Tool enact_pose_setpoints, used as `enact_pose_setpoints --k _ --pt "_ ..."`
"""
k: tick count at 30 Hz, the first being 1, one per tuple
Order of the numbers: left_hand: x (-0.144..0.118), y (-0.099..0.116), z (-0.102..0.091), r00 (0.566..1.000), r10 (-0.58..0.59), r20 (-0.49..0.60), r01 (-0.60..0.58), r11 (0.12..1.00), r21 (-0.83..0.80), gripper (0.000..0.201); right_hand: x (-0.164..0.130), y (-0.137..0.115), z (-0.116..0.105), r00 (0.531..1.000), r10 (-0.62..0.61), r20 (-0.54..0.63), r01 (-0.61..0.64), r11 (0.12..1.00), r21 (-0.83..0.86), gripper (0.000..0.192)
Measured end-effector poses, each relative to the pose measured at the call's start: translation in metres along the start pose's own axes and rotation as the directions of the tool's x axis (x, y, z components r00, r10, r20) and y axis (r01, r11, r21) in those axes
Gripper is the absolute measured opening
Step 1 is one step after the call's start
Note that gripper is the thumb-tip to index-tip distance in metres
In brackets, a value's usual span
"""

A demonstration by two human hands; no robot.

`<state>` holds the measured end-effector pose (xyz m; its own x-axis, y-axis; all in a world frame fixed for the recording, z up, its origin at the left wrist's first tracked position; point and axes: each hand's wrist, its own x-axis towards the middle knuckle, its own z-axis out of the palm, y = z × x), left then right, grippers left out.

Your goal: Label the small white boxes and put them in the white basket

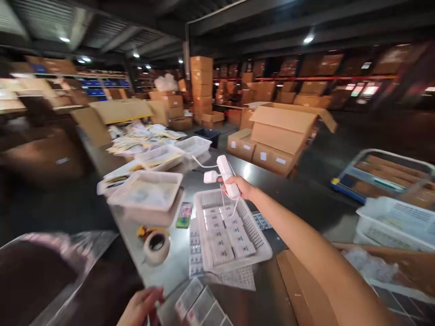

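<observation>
My right hand (240,186) is closed around a white power strip (223,168), tilted above the far end of a white plastic basket (260,235). A white plug (210,177) and loops of white cable hang beside the strip. Inside the basket lie two rows of small white labelled packs (220,242). At the bottom edge is my left hand (144,305), its fingers bent and smeared by motion; whether it grips anything is unclear. Several small pale boxes (200,305) lie to its right. A roll of tape (157,246) rests on the metal table (134,246).
White trays (170,199) stand left of the basket, with an open carton (118,111) and a heap of packets (142,138) behind. Label sheets (196,253) lie under the basket. Cartons (268,158) stand beyond the table. At right are a trolley (384,176) and clear bins (394,222).
</observation>
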<state>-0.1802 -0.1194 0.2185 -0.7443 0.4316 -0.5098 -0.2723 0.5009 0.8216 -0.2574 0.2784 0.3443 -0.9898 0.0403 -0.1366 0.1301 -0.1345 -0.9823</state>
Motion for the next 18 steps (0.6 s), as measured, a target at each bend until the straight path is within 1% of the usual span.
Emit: enact_pose_setpoints --k 1,2,3,4,5,6,8,9,11,12,13,14,15,16,18 --pt "-0.026 -0.004 -0.002 0.999 0.033 -0.032 -0.035 0.997 -0.071 0.055 -0.016 0.003 0.034 0.993 0.008 0.12 -0.011 1.0 0.023 0.031" --pt "-0.049 -0.006 -0.006 0.993 0.085 -0.08 -0.095 0.986 -0.137 0.057 -0.031 0.008 0.067 0.971 0.018 0.24 -0.029 0.999 0.043 0.036" --pt "-0.069 -0.005 -0.011 0.984 0.133 -0.12 -0.153 0.971 -0.181 0.056 -0.045 0.013 0.097 0.935 0.028 0.354 -0.052 0.997 0.057 0.041" --pt "-0.086 -0.004 -0.015 0.971 0.197 -0.133 -0.224 0.948 -0.227 0.054 -0.058 0.019 0.126 0.888 0.036 0.458 -0.076 0.995 0.068 0.046" --pt "-0.1 -0.002 -0.02 0.965 0.226 -0.131 -0.254 0.93 -0.267 0.052 -0.069 0.026 0.153 0.836 0.043 0.547 -0.1 0.992 0.075 0.051" --pt "-0.11 -0.001 -0.023 0.959 0.25 -0.129 -0.279 0.911 -0.302 0.055 -0.078 0.032 0.179 0.783 0.046 0.62 -0.123 0.989 0.082 0.056" --pt "-0.12 0.001 -0.029 0.943 0.314 -0.111 -0.332 0.863 -0.38 0.065 -0.091 0.045 0.224 0.685 0.048 0.727 -0.164 0.982 0.09 0.067" --pt "-0.121 0.0 -0.031 0.931 0.347 -0.112 -0.362 0.834 -0.416 0.069 -0.095 0.05 0.245 0.645 0.049 0.763 -0.181 0.979 0.09 0.073" --pt "-0.118 -0.003 -0.042 0.903 0.41 -0.13 -0.42 0.773 -0.476 0.073 -0.096 0.059 0.281 0.585 0.053 0.809 -0.201 0.976 0.082 0.086" --pt "-0.115 -0.006 -0.052 0.89 0.433 -0.141 -0.442 0.748 -0.495 0.072 -0.092 0.061 0.297 0.567 0.054 0.822 -0.2 0.977 0.074 0.091" --pt "-0.111 -0.01 -0.065 0.879 0.45 -0.155 -0.462 0.73 -0.504 0.071 -0.085 0.063 0.312 0.558 0.055 0.828 -0.191 0.979 0.064 0.096" --pt "-0.107 -0.015 -0.083 0.871 0.46 -0.172 -0.479 0.718 -0.505 0.069 -0.075 0.063 0.328 0.554 0.054 0.831 -0.175 0.983 0.053 0.098" --pt "-0.103 -0.021 -0.104 0.865 0.463 -0.192 -0.493 0.715 -0.496 0.067 -0.062 0.063 0.343 0.555 0.051 0.83 -0.15 0.988 0.039 0.097" --pt "-0.1 -0.029 -0.129 0.862 0.459 -0.215 -0.502 0.719 -0.48 0.065 -0.046 0.063 0.359 0.563 0.048 0.825 -0.12 0.993 0.024 0.094" --pt "-0.094 -0.048 -0.187 0.863 0.432 -0.262 -0.505 0.747 -0.431 0.059 -0.008 0.064 0.396 0.588 0.041 0.808 -0.05 0.999 -0.014 0.081"
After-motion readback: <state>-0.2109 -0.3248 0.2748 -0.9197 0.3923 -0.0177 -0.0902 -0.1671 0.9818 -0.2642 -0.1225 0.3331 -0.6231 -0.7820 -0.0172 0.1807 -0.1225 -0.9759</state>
